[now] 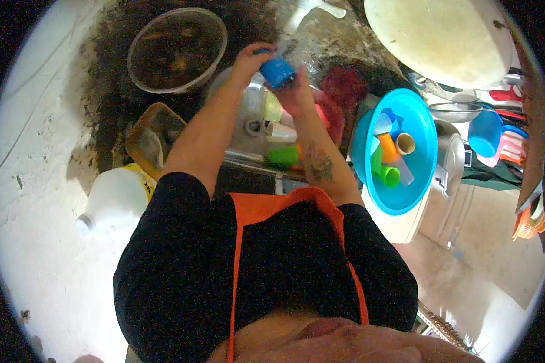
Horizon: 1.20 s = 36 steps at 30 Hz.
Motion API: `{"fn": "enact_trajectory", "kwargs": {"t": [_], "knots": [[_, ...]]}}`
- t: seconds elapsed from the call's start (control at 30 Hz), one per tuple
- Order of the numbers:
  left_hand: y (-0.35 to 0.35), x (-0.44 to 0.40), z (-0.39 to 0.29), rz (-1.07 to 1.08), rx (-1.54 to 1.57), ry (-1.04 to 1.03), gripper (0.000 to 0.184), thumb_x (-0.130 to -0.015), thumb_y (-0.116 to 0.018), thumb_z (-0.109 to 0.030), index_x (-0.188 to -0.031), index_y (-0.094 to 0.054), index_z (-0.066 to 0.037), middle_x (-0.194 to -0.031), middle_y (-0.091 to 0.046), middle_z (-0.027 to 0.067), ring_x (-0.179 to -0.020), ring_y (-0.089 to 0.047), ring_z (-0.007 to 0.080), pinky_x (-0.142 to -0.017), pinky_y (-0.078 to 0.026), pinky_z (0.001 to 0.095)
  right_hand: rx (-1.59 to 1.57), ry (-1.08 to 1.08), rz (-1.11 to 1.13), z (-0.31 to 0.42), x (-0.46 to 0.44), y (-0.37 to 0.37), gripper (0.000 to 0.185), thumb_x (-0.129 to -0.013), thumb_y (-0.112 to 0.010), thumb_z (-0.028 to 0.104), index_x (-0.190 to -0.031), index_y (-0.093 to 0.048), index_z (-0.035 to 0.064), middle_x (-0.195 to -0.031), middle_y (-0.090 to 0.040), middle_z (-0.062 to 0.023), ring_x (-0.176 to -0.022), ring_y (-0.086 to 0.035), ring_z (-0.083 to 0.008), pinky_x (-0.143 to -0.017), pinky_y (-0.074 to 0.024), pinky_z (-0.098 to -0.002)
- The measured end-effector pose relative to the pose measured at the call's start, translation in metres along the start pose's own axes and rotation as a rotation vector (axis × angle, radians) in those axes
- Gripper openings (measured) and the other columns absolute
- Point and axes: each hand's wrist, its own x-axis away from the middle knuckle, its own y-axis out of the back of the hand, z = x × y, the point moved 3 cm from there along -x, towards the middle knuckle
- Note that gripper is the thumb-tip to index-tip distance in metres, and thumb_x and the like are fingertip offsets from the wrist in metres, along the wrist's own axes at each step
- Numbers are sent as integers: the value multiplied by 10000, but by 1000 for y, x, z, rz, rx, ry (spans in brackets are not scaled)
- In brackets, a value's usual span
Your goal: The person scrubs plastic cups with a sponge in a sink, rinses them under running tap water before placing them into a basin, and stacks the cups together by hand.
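A blue cup [277, 72] is held up between both hands above the sink. My left hand [251, 62] grips it at its upper left end, fingers curled over. On the lower right side, my right hand [296, 95] holds the same cup, with some of its fingers hidden. Beneath the arms lie a whitish cup [280, 132] and a green cup [283, 155] in a metal sink [239, 158], partly covered by my forearms. Water seems to splash just beyond the cup, too blurred to make out clearly.
At the right stands a turquoise basin [426, 192] with several colored cups inside. A clear round bowl [215, 72] is at the far left, near a worn rectangular container [140, 138]. A white jug [112, 196] stands left of my elbow. A large pale oval lid-like piece [442, 39] fills the upper right.
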Motion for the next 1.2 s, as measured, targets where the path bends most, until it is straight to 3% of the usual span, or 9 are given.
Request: {"fn": "enact_trajectory", "kwargs": {"t": [0.1,0.23,0.3,0.47,0.57,0.8,0.97,1.07,1.2], "knots": [[-35,6,-34,500,-411,-279,257,-601,-657,-110,-852,-648,-60,-940,-608,59,-826,-562,143,-717,-447,278,-444,-580,-28,-20,6,12,691,-813,-196,598,-1235,-282,57,-1169,-426,-176,-991,-471,-371,-834,-392,-523],[-57,14,-44,595,-554,-294,343,-585,-658,-92,-926,-628,-60,-966,-603,72,-870,-554,153,-737,-442,285,-637,-710,336,-20,-9,6,638,-821,-244,562,-1204,-321,57,-1120,-470,-166,-942,-506,-361,-759,-433,-519],[-42,10,-41,22,-390,-182,321,-686,-574,-153,-982,-566,-30,-930,-585,83,-811,-557,180,-776,-421,295,-378,-511,8,-8,-19,5,578,-808,-337,522,-1179,-363,79,-1087,-496,-153,-972,-493,-348,-796,-400,-510],[15,-38,41,-38,91,-294,286,-790,-478,-321,-905,-565,-74,-869,-557,70,-727,-536,167,-631,-442,306,273,-93,-207,15,-49,-6,552,-687,-626,360,-1131,-416,108,-969,-538,-110,-894,-507,-305,-746,-425,-462],[12,-11,93,25,384,227,304,-806,-468,-344,-928,-548,-77,-884,-551,71,-732,-538,181,-655,-441,333,1799,513,255,39,-38,-47,636,-506,-726,362,-1023,-510,59,-1032,-504,-203,-951,-475,-370,-811,-408,-440],[-5,-20,185,422,-1060,-243,363,-790,-479,-293,-1096,-462,-100,-1020,-537,127,-937,-499,285,-785,-410,378,1705,635,12,48,-39,-38,687,-502,-745,401,-1047,-502,61,-905,-552,-152,-819,-518,-341,-764,-430,-410],[5,-1,180,317,-1098,2,425,-772,-486,-238,-1174,-421,-118,-1063,-539,149,-1044,-465,334,-844,-386,401,1195,459,-58,53,-31,-34,643,-492,-781,324,-959,-491,-10,-905,-515,-140,-822,-513,-287,-770,-419,-359],[-2,17,132,390,-1455,-54,387,-782,-461,-216,-1161,-443,-139,-1022,-555,128,-1054,-451,324,-849,-363,450,1220,893,-203,63,-8,-50,599,-500,-782,287,-941,-495,0,-894,-508,-129,-837,-505,-260,-766,-415,-347],[3,21,129,219,-1628,-356,243,-764,-467,-192,-969,-593,-158,-997,-565,116,-961,-507,257,-805,-398,383,1478,689,11,20,-25,-29,658,-504,-743,380,-987,-493,9,-989,-502,-171,-860,-487,-339,-741,-418,-413]]}}
